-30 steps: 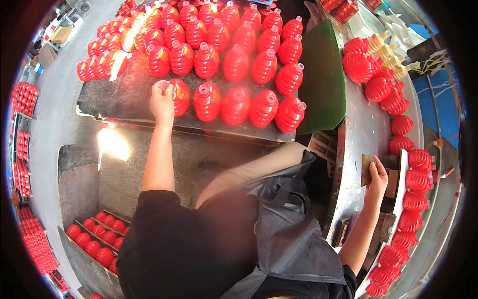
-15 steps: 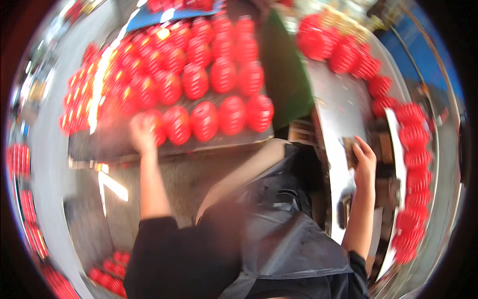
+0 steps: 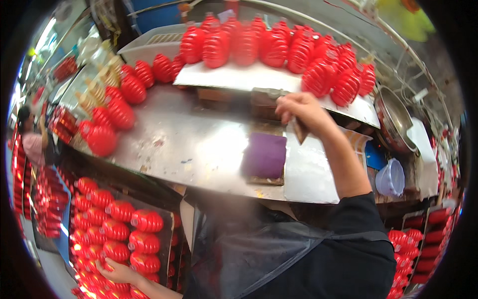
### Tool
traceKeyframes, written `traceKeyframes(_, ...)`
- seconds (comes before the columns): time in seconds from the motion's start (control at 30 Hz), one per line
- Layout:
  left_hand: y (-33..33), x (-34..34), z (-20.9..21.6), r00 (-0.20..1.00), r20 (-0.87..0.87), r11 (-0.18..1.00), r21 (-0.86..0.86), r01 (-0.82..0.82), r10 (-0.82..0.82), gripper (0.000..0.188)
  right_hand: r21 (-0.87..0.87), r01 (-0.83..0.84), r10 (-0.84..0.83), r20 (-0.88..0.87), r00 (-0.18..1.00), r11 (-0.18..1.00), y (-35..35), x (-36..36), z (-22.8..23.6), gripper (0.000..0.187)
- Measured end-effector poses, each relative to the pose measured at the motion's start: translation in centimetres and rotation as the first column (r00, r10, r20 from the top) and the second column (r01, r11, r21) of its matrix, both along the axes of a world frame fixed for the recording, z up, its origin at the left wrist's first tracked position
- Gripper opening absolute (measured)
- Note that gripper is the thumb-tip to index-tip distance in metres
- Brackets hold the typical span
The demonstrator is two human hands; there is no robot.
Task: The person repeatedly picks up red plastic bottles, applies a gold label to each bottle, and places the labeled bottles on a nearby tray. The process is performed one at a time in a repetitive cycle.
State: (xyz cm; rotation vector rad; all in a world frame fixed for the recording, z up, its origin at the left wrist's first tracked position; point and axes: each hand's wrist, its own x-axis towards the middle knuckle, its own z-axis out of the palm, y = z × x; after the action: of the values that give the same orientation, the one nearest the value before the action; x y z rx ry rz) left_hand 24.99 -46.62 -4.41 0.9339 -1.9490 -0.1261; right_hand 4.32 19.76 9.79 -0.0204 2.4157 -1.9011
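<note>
Down at the lower left, my left hand [image 3: 117, 272] rests among red, ribbed, lantern-shaped pieces [image 3: 115, 230] standing in rows on a dark board. Its fingers are spread against them, and nothing is plainly gripped. Over the metal worktop [image 3: 199, 134], my right hand [image 3: 304, 113] is closed round a brown-handled tool [image 3: 299, 131]. The tool's working end is not clear enough to name. Below that hand lies a purple square pad [image 3: 266, 155], beside a white sheet [image 3: 311, 172].
More red ribbed pieces [image 3: 215, 46] line a raised white shelf [image 3: 239, 76] at the back, and others curve along the worktop's left. A round metal pan [image 3: 396, 115] and a lilac bucket [image 3: 390, 178] stand at the right. Another person [image 3: 34, 137] is at far left.
My view has swung right, from the board of red pieces to the worktop. My left hand still lies at the red pieces; my right hand now has the brown-handled tool over the worktop.
</note>
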Motion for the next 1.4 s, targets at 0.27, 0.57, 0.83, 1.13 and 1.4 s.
traceKeyframes(0.27,10.1,-15.8,2.6,0.775,-0.067,0.765,0.124,0.632,-0.629,0.025,0.51,0.849,-0.465,-0.723,0.51,0.138,20.2,2.9,7.8,0.04)
traceKeyframes(0.57,18.6,-22.9,4.5,0.568,-0.003,0.568,0.051,0.822,-0.823,0.014,0.759,0.622,-0.265,-0.57,0.778,0.192,24.9,-1.5,6.1,0.042)
traceKeyframes(0.83,20.5,-22.2,5.5,0.56,-0.038,0.555,0.087,0.827,-0.828,0.012,0.686,0.708,-0.184,-0.684,0.706,0.169,21.0,0.7,7.7,0.035)
traceKeyframes(1.13,23.4,-20.3,5.6,0.261,-0.059,0.217,0.401,0.89,-0.964,0.014,0.65,0.275,0.017,-0.405,0.914,0.709,6.8,0.4,4.6,0.032)
traceKeyframes(1.4,25.4,-24.1,10.3,-0.058,-0.145,-0.133,0.584,0.801,-0.988,0.021,0.717,0.121,0.144,-0.297,0.944,0.686,-1.7,-9.0,0.7,0.036)
